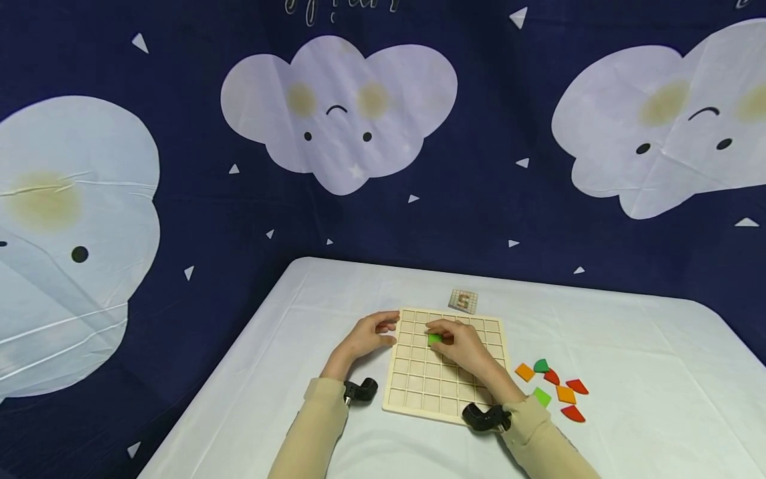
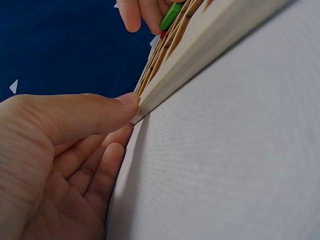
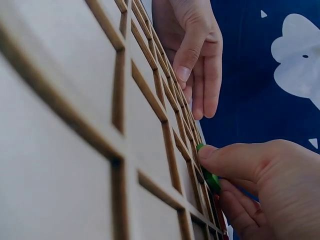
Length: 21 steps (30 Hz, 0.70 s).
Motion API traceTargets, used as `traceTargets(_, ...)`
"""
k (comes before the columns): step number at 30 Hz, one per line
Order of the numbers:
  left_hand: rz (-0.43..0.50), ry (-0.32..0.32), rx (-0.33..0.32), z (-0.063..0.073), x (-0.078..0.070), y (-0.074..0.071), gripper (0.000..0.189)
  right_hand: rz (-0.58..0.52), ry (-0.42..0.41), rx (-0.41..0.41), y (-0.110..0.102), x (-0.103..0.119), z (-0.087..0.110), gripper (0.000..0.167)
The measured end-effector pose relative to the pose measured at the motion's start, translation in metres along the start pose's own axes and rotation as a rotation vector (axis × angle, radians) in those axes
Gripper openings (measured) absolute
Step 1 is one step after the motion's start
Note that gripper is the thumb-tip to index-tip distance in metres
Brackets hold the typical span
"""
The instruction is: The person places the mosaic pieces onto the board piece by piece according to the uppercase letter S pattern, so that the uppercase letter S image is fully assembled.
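A square wooden grid board [image 1: 413, 384] lies on the white table. My right hand [image 1: 463, 344] is over the board's upper middle, pinching a green square tile [image 1: 434, 339] between thumb and fingers, close over the grid cells. In the right wrist view the thumb presses on the near face of that green tile [image 3: 212, 181]. A bit of red [image 2: 163, 34] shows beside the green tile in the left wrist view; the right hand hides it from above. My left hand [image 1: 366, 336] rests at the board's left edge, its thumb [image 2: 112, 112] touching the wooden rim and the fingers relaxed.
Right of the board lie loose tiles: orange squares [image 1: 566, 394], a light green square [image 1: 541, 397], a dark green quarter-round [image 1: 541, 366] and several red quarter-rounds [image 1: 572, 414]. A small patterned card [image 1: 463, 301] sits beyond the far edge. A dark cloud-print cloth [image 1: 383, 226] hangs behind.
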<state>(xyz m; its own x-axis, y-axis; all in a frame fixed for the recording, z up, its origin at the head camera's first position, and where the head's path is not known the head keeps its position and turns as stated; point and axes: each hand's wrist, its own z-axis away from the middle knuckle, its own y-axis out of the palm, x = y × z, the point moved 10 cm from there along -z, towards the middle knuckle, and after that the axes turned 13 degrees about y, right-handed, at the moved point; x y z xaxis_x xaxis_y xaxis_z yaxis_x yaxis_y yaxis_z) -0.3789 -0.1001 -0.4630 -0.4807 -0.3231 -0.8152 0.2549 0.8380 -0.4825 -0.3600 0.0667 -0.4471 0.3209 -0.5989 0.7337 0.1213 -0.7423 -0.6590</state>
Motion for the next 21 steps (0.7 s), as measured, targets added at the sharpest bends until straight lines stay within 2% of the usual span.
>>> traceTargets(10,0.014,-0.004,-0.002,0.0005,0.0015,0.0004,0.057,-0.025,-0.017,0.001,-0.0006,0.0031,0.0019,0.037)
traceTargets(18,0.006,0.003,0.002,-0.0004,0.0021,0.0008,0.057,-0.02,-0.006,0.0,-0.0003,0.0012,0.0011,0.03)
traceTargets(21,0.001,0.005,0.002,-0.0004,0.0029,0.0011,0.057,-0.073,0.013,-0.002,-0.0038,0.0015,-0.0004,0.029)
